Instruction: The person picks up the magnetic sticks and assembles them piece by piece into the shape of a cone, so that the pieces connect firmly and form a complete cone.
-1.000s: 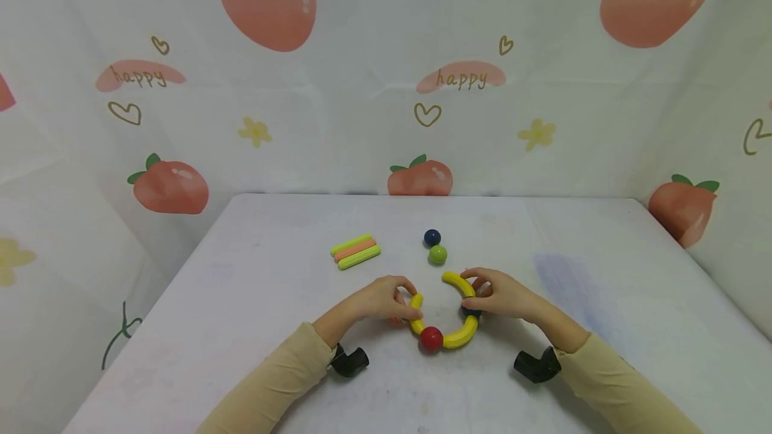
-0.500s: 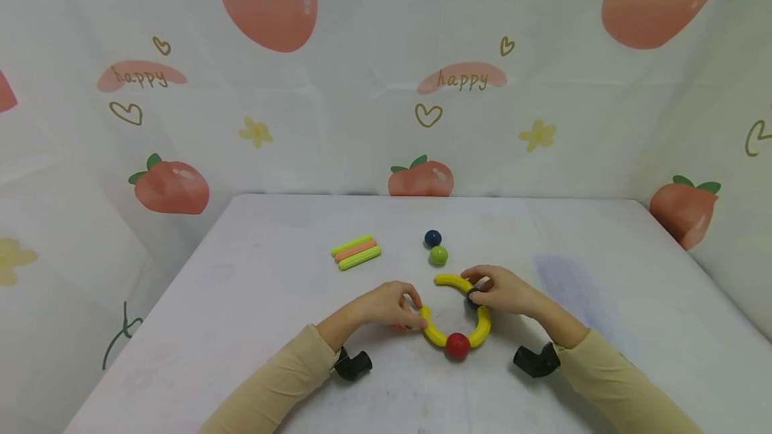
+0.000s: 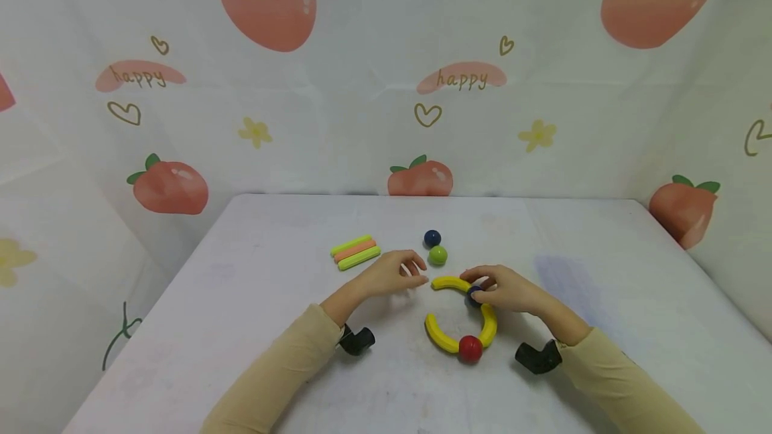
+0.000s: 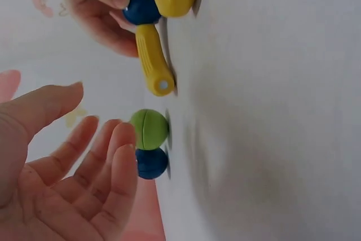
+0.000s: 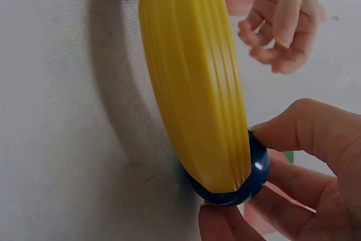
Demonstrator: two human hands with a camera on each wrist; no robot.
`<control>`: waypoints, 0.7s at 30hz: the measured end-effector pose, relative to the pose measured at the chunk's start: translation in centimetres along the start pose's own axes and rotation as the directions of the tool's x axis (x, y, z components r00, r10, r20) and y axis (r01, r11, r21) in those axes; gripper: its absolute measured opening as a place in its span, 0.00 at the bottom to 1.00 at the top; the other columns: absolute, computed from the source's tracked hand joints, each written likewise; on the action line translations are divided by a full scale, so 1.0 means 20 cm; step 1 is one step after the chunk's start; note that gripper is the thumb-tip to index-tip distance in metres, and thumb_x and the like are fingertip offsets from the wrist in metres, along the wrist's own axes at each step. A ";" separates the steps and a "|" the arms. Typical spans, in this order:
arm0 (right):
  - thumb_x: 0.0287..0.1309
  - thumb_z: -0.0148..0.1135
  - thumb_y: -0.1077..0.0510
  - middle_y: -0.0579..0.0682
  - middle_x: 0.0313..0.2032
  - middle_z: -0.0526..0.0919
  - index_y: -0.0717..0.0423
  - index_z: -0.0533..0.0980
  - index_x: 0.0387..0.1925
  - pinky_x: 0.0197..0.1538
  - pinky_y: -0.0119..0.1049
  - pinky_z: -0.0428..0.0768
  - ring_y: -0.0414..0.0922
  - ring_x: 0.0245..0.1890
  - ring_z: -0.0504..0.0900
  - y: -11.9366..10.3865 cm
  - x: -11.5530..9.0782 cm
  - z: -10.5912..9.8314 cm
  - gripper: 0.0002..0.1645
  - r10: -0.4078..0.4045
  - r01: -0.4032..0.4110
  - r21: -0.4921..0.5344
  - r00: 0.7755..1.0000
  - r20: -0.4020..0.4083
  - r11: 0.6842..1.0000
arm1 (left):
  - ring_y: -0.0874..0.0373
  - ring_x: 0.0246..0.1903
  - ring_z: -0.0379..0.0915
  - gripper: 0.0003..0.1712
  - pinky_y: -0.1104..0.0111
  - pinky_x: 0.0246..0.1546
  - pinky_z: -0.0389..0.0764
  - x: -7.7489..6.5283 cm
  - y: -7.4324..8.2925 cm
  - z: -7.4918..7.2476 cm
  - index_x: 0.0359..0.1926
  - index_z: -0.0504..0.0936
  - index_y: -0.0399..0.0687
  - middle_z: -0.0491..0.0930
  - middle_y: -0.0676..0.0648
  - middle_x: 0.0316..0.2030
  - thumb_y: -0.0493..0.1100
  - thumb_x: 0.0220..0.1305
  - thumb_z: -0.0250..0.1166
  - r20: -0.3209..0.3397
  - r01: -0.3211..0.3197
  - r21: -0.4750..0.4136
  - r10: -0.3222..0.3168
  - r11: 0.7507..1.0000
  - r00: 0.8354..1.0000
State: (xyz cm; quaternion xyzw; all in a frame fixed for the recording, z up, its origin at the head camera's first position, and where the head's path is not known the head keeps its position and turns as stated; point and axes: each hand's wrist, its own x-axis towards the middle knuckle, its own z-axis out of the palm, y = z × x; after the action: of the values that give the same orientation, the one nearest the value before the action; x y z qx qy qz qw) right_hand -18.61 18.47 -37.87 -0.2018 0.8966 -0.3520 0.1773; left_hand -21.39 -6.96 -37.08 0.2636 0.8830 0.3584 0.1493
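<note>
My right hand (image 3: pixel 508 288) pinches a dark blue ball (image 5: pixel 259 167) between thumb and fingers. A ribbed yellow curved rod (image 5: pixel 194 83) joins this ball and leads to a red ball (image 3: pixel 470 349). From the red ball a second yellow curved rod (image 3: pixel 442 335) extends to the left, and a third yellow curved rod (image 4: pixel 151 60) sticks out from the blue ball's other side. Together they form a C with its gap on the left. My left hand (image 3: pixel 395 274) holds nothing, fingers loosely bent, near the third rod's free end and the green ball (image 4: pixel 149 130).
Behind the hands, a second dark blue ball (image 3: pixel 432 238) sits against the green ball. Two lime sticks and an orange stick (image 3: pixel 356 250) lie side by side at back left. A printed cloth (image 3: pixel 338 86) hangs behind the white table (image 3: pixel 241 353).
My left hand let go of the yellow rod at the chain's left end and moved up toward the back. The red ball end swung right; my right hand kept its hold on the blue ball.
</note>
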 end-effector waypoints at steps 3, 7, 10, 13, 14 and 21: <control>0.57 0.59 0.60 0.62 0.55 0.76 0.62 0.74 0.54 0.48 0.45 0.80 0.54 0.46 0.78 0.00 0.00 -0.01 0.22 0.000 0.000 0.003 1.000 0.011 1.000 | 0.58 0.35 0.75 0.15 0.75 0.34 0.75 0.05 0.00 0.00 0.47 0.77 0.42 0.80 0.45 0.38 0.44 0.61 0.62 -0.053 -0.032 0.015 0.033 0.999 0.998; 0.57 0.59 0.59 0.62 0.55 0.76 0.61 0.74 0.54 0.48 0.46 0.80 0.54 0.47 0.78 0.00 0.00 -0.01 0.23 0.009 -0.009 0.008 1.000 0.021 1.000 | 0.57 0.37 0.75 0.15 0.74 0.35 0.75 0.12 0.00 0.01 0.49 0.76 0.44 0.78 0.44 0.42 0.44 0.63 0.61 -0.084 -0.025 0.058 0.030 0.998 0.996; 0.58 0.59 0.58 0.62 0.56 0.76 0.61 0.74 0.55 0.49 0.47 0.79 0.54 0.48 0.78 0.01 0.00 -0.01 0.23 0.014 -0.014 0.017 1.000 0.024 1.000 | 0.56 0.39 0.75 0.16 0.72 0.39 0.76 0.16 -0.01 0.02 0.51 0.75 0.46 0.76 0.43 0.46 0.43 0.64 0.60 -0.085 -0.016 0.087 0.023 0.996 0.996; 0.58 0.59 0.58 0.62 0.56 0.75 0.61 0.73 0.55 0.50 0.47 0.79 0.55 0.48 0.77 0.02 0.00 -0.01 0.23 0.007 -0.008 0.025 1.000 0.028 1.000 | 0.55 0.39 0.75 0.16 0.71 0.41 0.77 0.19 -0.01 0.02 0.52 0.75 0.45 0.74 0.41 0.48 0.41 0.64 0.60 -0.086 -0.029 0.106 0.038 0.994 0.996; 0.58 0.59 0.58 0.62 0.56 0.75 0.61 0.73 0.55 0.50 0.47 0.79 0.55 0.48 0.77 0.02 0.00 -0.01 0.23 0.002 -0.003 0.027 1.000 0.028 1.000 | 0.55 0.39 0.75 0.16 0.71 0.41 0.77 0.20 -0.01 0.03 0.52 0.75 0.45 0.74 0.40 0.48 0.41 0.63 0.60 -0.086 -0.034 0.111 0.044 0.993 0.995; 0.59 0.59 0.57 0.64 0.57 0.74 0.62 0.73 0.55 0.50 0.47 0.79 0.55 0.48 0.78 0.03 0.00 -0.02 0.23 -0.022 0.021 0.031 0.999 0.032 0.999 | 0.58 0.37 0.72 0.19 0.74 0.39 0.75 0.24 -0.01 0.05 0.54 0.74 0.45 0.71 0.40 0.49 0.41 0.62 0.62 -0.066 -0.023 0.118 0.031 0.993 0.997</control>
State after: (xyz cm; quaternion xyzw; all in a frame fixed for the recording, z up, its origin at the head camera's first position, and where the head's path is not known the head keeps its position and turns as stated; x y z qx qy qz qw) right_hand -18.94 19.05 -38.11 -0.2146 0.8858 -0.3643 0.1911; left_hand -24.98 -3.84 -38.25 0.2716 0.9035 0.3167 0.0986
